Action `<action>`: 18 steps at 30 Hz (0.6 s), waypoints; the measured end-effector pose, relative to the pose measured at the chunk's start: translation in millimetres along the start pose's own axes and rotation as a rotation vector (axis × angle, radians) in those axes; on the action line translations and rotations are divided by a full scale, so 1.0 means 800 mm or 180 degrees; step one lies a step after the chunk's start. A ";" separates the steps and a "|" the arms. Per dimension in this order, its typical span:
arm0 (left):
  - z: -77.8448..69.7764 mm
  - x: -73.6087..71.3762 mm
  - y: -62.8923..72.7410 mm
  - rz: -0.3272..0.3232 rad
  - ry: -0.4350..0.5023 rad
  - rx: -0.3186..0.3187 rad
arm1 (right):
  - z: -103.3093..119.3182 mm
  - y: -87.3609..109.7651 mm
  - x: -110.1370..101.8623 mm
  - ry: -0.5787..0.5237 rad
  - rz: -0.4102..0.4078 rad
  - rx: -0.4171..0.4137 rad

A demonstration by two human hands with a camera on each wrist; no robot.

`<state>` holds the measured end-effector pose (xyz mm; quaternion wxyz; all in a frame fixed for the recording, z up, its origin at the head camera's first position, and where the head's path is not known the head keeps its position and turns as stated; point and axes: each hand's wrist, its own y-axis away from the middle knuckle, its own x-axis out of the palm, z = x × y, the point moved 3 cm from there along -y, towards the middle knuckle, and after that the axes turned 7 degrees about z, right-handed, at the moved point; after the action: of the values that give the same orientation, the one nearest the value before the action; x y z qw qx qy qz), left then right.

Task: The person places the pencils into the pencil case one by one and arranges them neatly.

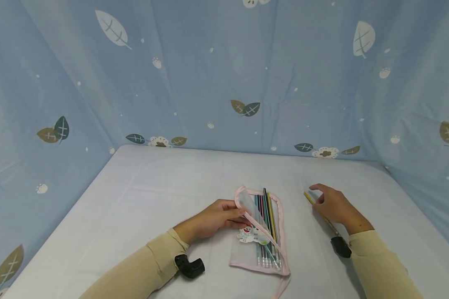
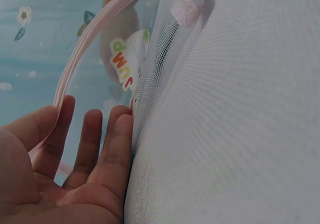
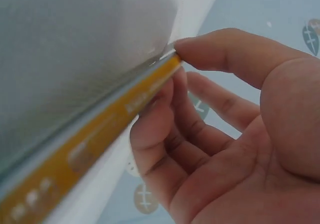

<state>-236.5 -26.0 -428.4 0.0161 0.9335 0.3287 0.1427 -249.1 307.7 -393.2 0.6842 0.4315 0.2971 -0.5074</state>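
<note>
My left hand [image 1: 218, 218] pinches the pink-edged opening of a see-through mesh pencil pouch [image 1: 243, 255] between thumb and index finger and lifts it into a raised flap. The other fingers sit below that edge, beside a printed sticker [image 2: 125, 59]. Several pencils [image 1: 265, 216] in dark, green and yellow tones lie lengthwise inside the pouch. To its right, my right hand [image 1: 334, 205] is over a single yellow pencil [image 1: 309, 198] lying on the table. Its thumb and bent fingers are spread apart, with the thumb tip right at the pencil's end in the right wrist view.
The white-covered table [image 1: 164, 178] is bordered by a blue leaf-patterned curtain [image 1: 209, 74] at the back and sides. A pink strap [image 1: 282, 286] trails from the pouch's lower right corner. Black wrist devices [image 1: 190, 268] sit at both sleeves.
</note>
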 end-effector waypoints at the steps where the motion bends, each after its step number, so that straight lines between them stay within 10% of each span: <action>1: 0.000 0.000 0.000 0.0000 -0.0003 -0.0004 | 0.000 0.000 0.000 0.0001 -0.0012 0.0014; 18: -0.001 0.000 -0.001 0.0025 0.0014 0.0006 | 0.014 0.005 -0.011 -0.0196 -0.0366 -0.0208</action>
<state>-237.3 -25.6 -428.0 0.0139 0.9344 0.3252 0.1445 -248.5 301.7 -379.4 0.6764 0.3754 0.3165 -0.5489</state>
